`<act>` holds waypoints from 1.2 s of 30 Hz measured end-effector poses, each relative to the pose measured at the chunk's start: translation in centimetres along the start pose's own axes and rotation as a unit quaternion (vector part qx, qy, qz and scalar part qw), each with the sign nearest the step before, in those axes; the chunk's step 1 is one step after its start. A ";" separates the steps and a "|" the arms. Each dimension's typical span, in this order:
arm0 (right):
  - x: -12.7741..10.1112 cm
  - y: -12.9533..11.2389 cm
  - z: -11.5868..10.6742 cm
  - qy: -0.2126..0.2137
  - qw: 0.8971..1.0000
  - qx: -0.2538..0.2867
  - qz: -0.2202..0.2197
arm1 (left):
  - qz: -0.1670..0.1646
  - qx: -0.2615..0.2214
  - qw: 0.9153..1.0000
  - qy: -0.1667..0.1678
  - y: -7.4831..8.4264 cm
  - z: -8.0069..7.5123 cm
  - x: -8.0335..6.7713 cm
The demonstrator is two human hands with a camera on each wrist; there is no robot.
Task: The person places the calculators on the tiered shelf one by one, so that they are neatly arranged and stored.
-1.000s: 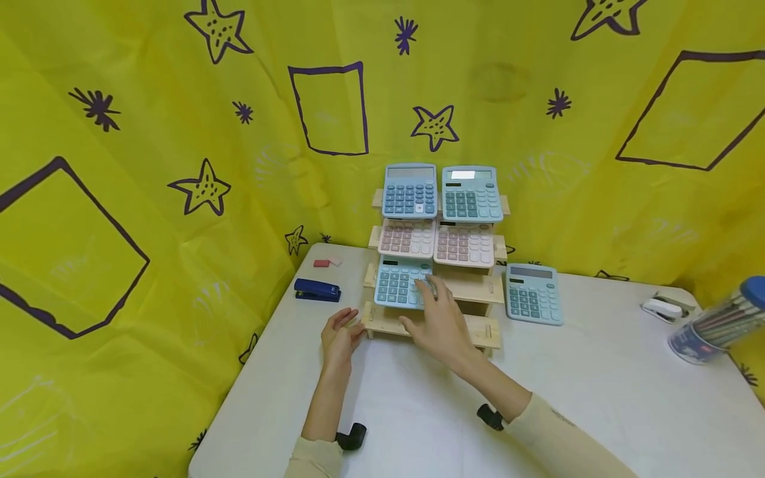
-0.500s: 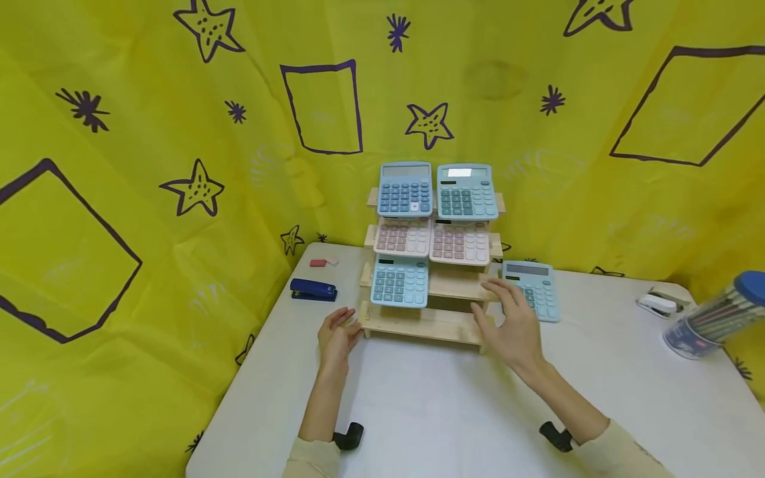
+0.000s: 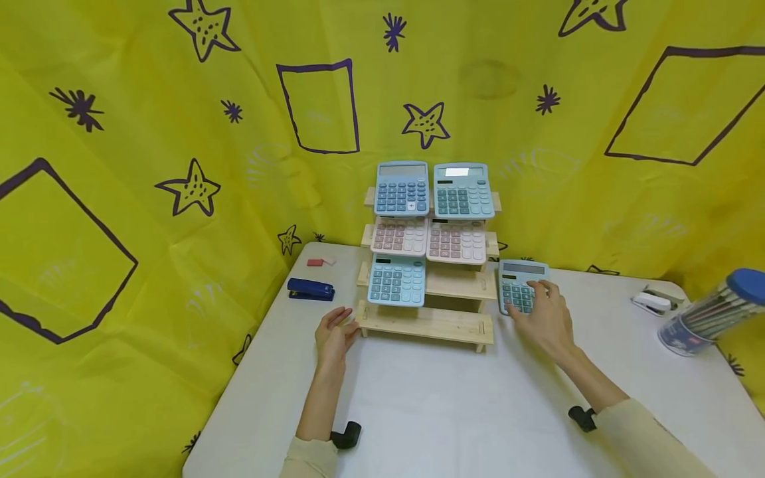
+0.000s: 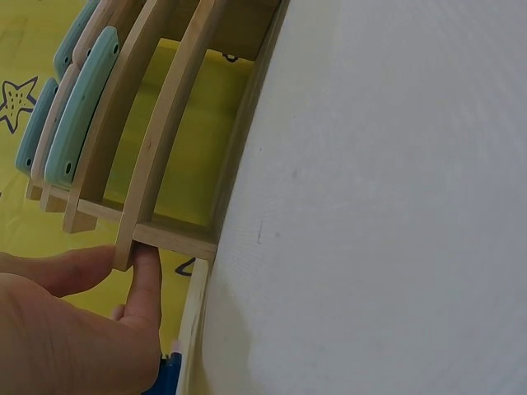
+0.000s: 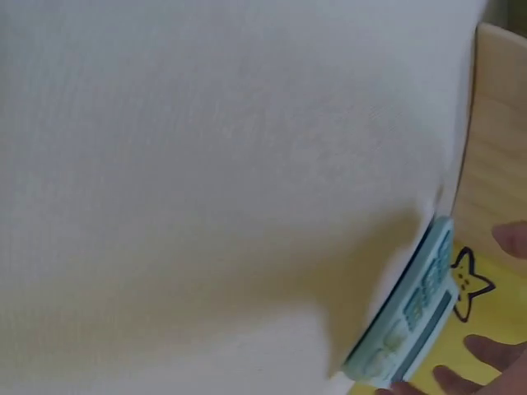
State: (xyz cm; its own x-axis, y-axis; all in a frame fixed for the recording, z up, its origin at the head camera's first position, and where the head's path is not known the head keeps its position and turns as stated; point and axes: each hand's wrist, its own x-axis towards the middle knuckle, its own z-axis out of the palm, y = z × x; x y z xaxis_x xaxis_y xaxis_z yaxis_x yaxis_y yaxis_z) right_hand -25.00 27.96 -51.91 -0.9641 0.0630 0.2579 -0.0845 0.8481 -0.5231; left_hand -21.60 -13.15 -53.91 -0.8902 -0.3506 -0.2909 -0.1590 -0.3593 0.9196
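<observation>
My left hand [image 3: 332,337] pinches the left end of the lowest step of a tiered wooden rack [image 3: 425,322]. In the left wrist view, thumb and finger lie on either side of that step's end [image 4: 128,239]. On the right, my right hand [image 3: 546,323] reaches over a light blue calculator [image 3: 522,269] lying on the table beside the rack. Its fingers are spread and partly cover the keys. In the right wrist view the thumb stands apart from the calculator [image 5: 412,317], and a fingertip is right at its edge.
The rack holds two blue calculators [image 3: 402,189] on top, two pink ones [image 3: 457,242] below, and one light blue one [image 3: 396,282] on the third tier. A blue stapler [image 3: 311,289] and eraser pieces [image 3: 315,263] lie left; a white stapler [image 3: 654,303] and pencil tub [image 3: 687,335] stand right.
My right hand has moved right, away from the light blue calculator on the third tier, to over the one on the table. My left hand has stayed at the rack's end.
</observation>
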 end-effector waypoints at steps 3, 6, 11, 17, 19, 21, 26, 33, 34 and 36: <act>0.4 0.8 0.5 -0.048 0.998 -0.021 0.033 | 0.000 -0.002 1.000 -0.001 -0.1 -0.1 0.0; 0.7 1.3 1.1 -0.074 0.995 -0.034 0.050 | 0.002 -0.005 1.000 -0.004 -0.2 -0.2 0.0; 1.2 1.5 1.5 -0.070 0.995 -0.039 0.058 | 0.008 -0.017 1.000 -0.009 -0.4 -0.3 0.1; 1.4 1.6 1.8 -0.062 0.996 -0.036 0.057 | 0.010 -0.017 1.000 -0.011 -0.5 -0.3 0.1; 1.5 1.6 1.9 -0.059 0.996 -0.033 0.058 | 0.010 -0.016 1.000 -0.011 -0.5 -0.3 0.1; 1.6 1.6 2.0 -0.055 0.996 -0.029 0.060 | 0.011 -0.016 1.000 -0.011 -0.4 -0.3 0.2; 2.0 1.4 2.4 -0.049 0.996 -0.025 0.070 | 0.011 -0.015 1.000 -0.012 -0.2 -0.2 0.2; 1.7 1.4 2.7 -0.039 0.996 0.002 0.083 | 0.014 -0.012 1.000 -0.007 -0.2 -0.2 0.1; 1.5 1.4 2.6 -0.035 0.996 0.009 0.084 | 0.015 -0.013 1.000 -0.007 -0.2 -0.2 0.1; 0.9 1.2 2.3 -0.028 0.996 0.022 0.086 | 0.013 -0.013 1.000 -0.006 -0.3 -0.1 0.1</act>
State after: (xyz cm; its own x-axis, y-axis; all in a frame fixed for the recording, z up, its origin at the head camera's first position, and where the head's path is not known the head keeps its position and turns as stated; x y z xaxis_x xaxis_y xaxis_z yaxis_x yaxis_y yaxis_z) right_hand -26.55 27.84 -54.17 -0.9776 0.1745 0.1176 0.0725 0.8040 -0.5902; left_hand -21.59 -13.21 -54.24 -0.8991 -0.3489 -0.2642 -0.1257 -0.3725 0.9195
